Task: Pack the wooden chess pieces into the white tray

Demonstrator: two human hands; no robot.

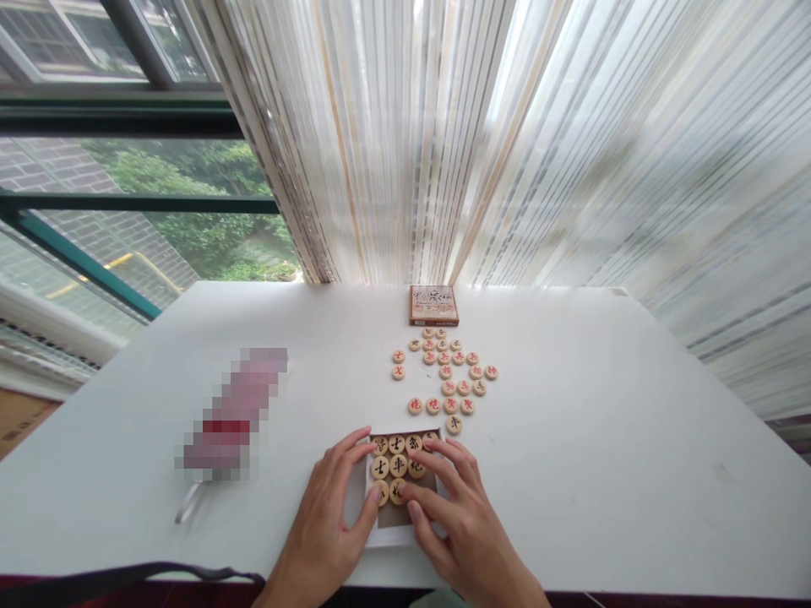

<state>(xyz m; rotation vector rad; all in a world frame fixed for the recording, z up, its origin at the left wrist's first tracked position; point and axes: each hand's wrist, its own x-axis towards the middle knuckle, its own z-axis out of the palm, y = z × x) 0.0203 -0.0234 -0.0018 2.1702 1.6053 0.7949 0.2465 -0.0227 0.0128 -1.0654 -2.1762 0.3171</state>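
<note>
A shallow, rectangular, white-walled tray with a brown bottom [391,538] sits near the front edge of a white table [634,473], about midway along it. Inside, round pale wooden discs with black characters [398,466] lie in rows toward the tray's far and left walls; its near right part shows bare brown.

The left hand [329,498] lies along the tray's left wall, thumb and fingers apart, fingertips at the far left corner and thumb on the left disc of the nearest row. The right hand [465,511] bends over the right wall with its fingers spread: one fingertip is at the disc by the far right corner, another at the row's end below it, and the index finger at a disc in the nearest row. The thumb is beside the near part of the right wall.

Between the tray and the table's far edge lie loose round wooden discs with red or black characters [464,388], one black-marked disc [454,424] just off the tray's far right corner. Beyond them, near the far edge, is a small brown-sided box with a printed top [434,306]. Toward the table's left edge lies a pixelated pinkish object [234,414].
</note>
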